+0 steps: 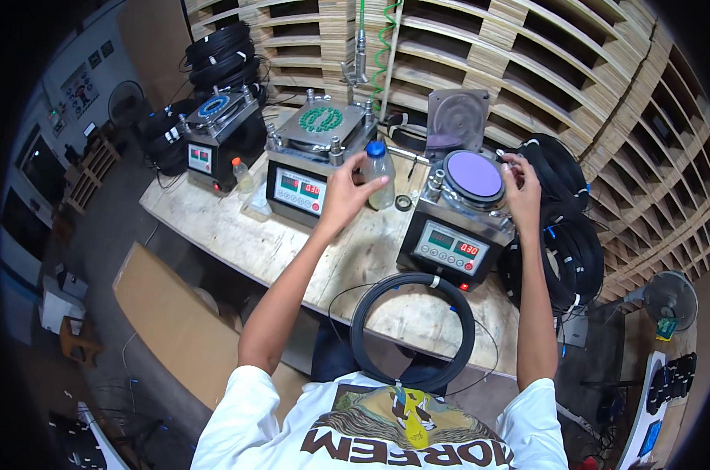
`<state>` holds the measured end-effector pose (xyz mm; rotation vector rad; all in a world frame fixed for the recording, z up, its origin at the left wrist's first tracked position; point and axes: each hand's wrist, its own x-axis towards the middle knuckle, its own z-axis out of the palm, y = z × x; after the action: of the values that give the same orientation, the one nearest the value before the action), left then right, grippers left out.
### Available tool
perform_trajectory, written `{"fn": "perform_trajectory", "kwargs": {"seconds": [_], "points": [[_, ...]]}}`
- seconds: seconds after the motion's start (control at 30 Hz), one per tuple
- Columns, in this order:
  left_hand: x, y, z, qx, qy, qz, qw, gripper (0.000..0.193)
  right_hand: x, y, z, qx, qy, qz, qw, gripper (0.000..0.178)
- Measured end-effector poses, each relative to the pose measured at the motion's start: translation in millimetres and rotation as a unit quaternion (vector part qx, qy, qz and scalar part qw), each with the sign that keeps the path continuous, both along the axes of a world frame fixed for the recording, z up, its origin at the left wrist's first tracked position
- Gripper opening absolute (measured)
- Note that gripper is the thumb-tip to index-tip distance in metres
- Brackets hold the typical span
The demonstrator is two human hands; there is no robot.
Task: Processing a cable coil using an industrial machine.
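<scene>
My left hand (348,192) is closed around a clear plastic bottle (381,188) with a blue cap. Its thumb crosses the front of the bottle, which stands upright at the table between two benchtop machines. My right hand (522,186) is at the right edge of the right machine (446,249), by a corner post of its top. Its fingers are bent together, and what they pinch, if anything, is hidden. A round purple pad (475,174) lies on that machine's top. Behind it stands a translucent square lid or plate (457,119).
A coil of black cable (358,329) lies at the table's front edge. More black coils (562,254) are stacked at right. Left stand a middle machine (296,188) with a green ring pattern, another machine (202,157) and a small orange-capped bottle (241,174). Wooden pallets (480,55) rise behind.
</scene>
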<state>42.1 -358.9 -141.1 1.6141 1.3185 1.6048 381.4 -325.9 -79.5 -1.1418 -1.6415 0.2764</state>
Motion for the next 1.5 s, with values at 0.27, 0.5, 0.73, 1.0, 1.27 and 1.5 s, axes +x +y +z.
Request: {"fn": "perform_trajectory", "kwargs": {"seconds": [0.27, 0.5, 0.73, 1.0, 1.27, 1.5], "points": [[-3, -6, -106, -0.065, 0.143, 0.066, 0.985, 0.061, 14, 11, -9, 0.004, 0.025, -0.033, 0.999, 0.018], [10, -21, -105, -0.071, 0.130, 0.043, 0.988, 0.071, 12, 6, -9, 0.022, 0.056, -0.064, 0.996, 0.018], [50, 49, -10, 0.087, 0.046, 0.003, 0.995, 0.059, 17, 7, -12, 0.037, 0.076, -0.071, 0.994, 0.016], [70, 149, 35, 0.013, 0.129, -0.167, 0.977, 0.045, 7, 7, -7, -0.004, 0.108, -0.035, 0.993, 0.017], [97, 117, 59, 0.076, 0.244, -0.147, 0.955, 0.030, 19, 14, 29, -0.155, 0.240, 0.106, 0.952, 0.034], [108, 66, 72, 0.298, 0.471, -0.081, 0.826, 0.055, 1, 3, 31, -0.239, 0.327, 0.045, 0.913, 0.042]]}}
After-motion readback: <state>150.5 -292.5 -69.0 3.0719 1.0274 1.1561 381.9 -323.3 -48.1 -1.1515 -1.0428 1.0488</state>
